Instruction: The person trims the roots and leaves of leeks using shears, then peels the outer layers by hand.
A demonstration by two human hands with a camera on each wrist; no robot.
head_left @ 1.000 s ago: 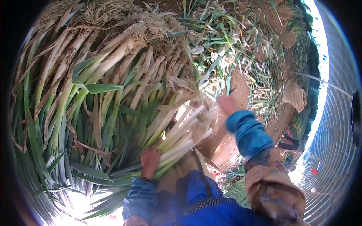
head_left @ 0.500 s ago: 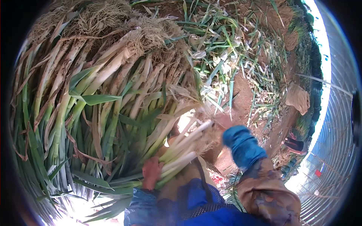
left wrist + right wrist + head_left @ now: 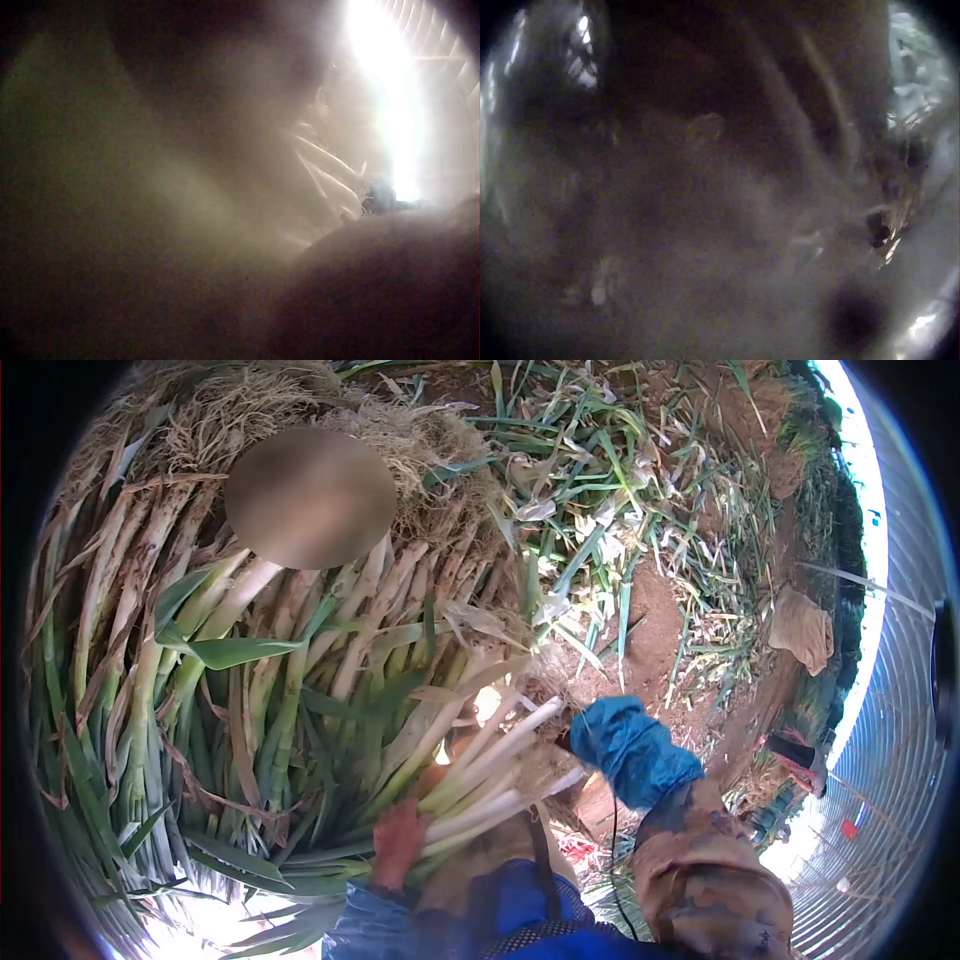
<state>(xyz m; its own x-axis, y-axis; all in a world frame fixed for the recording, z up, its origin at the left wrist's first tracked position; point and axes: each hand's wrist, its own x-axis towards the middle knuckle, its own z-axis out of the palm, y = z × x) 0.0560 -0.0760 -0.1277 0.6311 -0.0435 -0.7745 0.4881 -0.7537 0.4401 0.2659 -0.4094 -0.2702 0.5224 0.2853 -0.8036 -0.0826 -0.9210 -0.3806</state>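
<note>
In the head view my left hand (image 3: 398,842) grips a small bunch of leeks (image 3: 490,760) around their green part, in front of the lap. Their white shanks point up and to the right, and the root ends (image 3: 545,760) lie beside my right cuff (image 3: 625,745). My right hand is hidden behind that teal cuff, close to the roots. I cannot tell whether it holds any of them. The left wrist view is dark and hazy, with pale shanks (image 3: 326,176) at the right. The right wrist view is dim and blurred.
A big pile of leeks (image 3: 260,700) fills the left side, roots at the far end; a blurred oval covers part of it. Trimmed leaves and peelings (image 3: 600,510) litter the soil (image 3: 650,620) ahead. A tan cloth (image 3: 802,628) lies at right, near the ribbed translucent wall (image 3: 895,760).
My right hand has come down and nearer the body along the root ends, from in view to hidden behind its cuff. My left hand stays gripping the bunch.
</note>
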